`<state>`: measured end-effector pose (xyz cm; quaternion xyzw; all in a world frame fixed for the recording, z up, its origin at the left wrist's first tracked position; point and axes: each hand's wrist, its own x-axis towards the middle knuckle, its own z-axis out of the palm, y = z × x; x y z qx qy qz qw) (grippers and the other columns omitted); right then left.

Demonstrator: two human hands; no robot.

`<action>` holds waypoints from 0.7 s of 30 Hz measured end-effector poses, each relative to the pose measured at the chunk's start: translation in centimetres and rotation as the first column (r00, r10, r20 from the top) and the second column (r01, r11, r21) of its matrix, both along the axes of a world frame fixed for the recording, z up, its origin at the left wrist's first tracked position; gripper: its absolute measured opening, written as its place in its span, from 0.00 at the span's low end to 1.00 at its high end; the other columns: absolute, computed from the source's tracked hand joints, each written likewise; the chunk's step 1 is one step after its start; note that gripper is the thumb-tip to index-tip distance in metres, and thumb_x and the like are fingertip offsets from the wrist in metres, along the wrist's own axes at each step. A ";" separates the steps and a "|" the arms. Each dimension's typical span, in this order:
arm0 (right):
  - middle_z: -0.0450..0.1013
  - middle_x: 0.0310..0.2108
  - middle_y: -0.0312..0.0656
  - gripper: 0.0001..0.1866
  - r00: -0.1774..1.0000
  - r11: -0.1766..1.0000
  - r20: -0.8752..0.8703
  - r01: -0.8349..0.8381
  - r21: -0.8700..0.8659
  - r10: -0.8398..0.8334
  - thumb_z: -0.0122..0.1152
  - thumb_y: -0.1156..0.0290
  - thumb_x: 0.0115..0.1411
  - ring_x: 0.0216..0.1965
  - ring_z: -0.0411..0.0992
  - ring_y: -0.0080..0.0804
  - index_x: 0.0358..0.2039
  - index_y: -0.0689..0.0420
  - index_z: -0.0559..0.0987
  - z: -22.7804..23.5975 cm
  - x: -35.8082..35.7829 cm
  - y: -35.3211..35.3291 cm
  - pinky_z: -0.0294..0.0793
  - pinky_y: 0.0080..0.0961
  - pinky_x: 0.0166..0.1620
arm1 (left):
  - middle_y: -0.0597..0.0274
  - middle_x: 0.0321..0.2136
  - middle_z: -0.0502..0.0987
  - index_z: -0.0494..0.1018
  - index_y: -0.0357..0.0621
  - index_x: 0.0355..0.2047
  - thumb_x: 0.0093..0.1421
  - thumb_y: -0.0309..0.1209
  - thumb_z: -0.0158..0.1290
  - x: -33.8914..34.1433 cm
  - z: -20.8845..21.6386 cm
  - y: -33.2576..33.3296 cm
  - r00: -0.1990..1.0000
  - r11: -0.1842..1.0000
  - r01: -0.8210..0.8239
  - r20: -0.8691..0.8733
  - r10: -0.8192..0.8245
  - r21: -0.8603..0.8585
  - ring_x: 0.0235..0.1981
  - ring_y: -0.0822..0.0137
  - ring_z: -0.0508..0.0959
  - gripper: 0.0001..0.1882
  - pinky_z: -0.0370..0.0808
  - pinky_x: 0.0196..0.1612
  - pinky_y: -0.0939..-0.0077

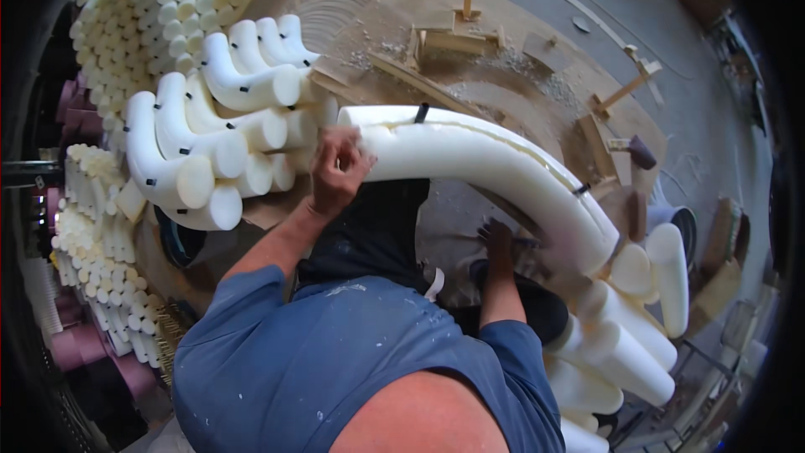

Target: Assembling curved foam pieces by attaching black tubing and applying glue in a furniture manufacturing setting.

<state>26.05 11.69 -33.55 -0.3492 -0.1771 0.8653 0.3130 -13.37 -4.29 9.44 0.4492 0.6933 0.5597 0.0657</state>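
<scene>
White foam bend [495, 164] lies across the wooden bench [503, 33], looks light and squashy, best held near both ends; left hand [338, 169] pinches its end, right hand [496, 239] rests open underneath.

A long curved white foam tube [495, 164] lies across the wooden desk [503, 75], arching from upper left to lower right. Thin black bands ring it near each end

Stacked curved white foam pieces [210, 117] left; wooden jig blocks [453, 38], sawdust beyond.
</scene>
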 end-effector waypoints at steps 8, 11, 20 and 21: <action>0.80 0.41 0.50 0.22 0.704 0.875 0.677 -0.447 0.188 0.214 0.59 0.58 0.69 0.33 0.82 0.40 0.53 0.64 0.75 24.7 -13.6 -4.3 0.82 0.32 0.33 | 0.55 0.54 0.74 0.70 0.46 0.62 0.56 0.45 0.66 -9.4 0.1 4.7 0.972 0.946 0.068 -0.191 -0.134 -0.318 0.52 0.60 0.75 0.36 0.70 0.59 0.66; 0.78 0.48 0.52 0.29 0.818 0.927 0.565 -0.291 0.236 0.114 0.57 0.51 0.70 0.39 0.81 0.44 0.58 0.64 0.71 31.1 -16.9 -4.9 0.83 0.37 0.39 | 0.53 0.57 0.73 0.70 0.46 0.62 0.55 0.49 0.67 -9.2 -0.5 3.5 0.893 0.852 0.386 0.373 -0.250 -0.353 0.59 0.55 0.72 0.38 0.67 0.64 0.63; 0.72 0.56 0.51 0.35 0.864 0.853 0.396 0.070 0.517 -0.311 0.60 0.48 0.69 0.54 0.73 0.39 0.65 0.61 0.65 35.5 -21.6 -9.5 0.74 0.33 0.55 | 0.48 0.56 0.70 0.73 0.42 0.54 0.45 0.39 0.75 -0.4 -2.4 -5.0 0.926 0.933 0.343 0.128 -0.355 0.111 0.59 0.50 0.70 0.37 0.66 0.64 0.60; 0.72 0.55 0.51 0.34 0.864 0.843 0.387 0.077 0.533 -0.323 0.59 0.52 0.70 0.52 0.73 0.36 0.66 0.63 0.64 37.2 -21.8 -10.1 0.70 0.29 0.57 | 0.47 0.56 0.69 0.71 0.42 0.54 0.45 0.38 0.75 0.9 -2.7 -5.3 0.951 0.955 0.284 0.104 -0.292 0.087 0.59 0.48 0.69 0.38 0.65 0.64 0.57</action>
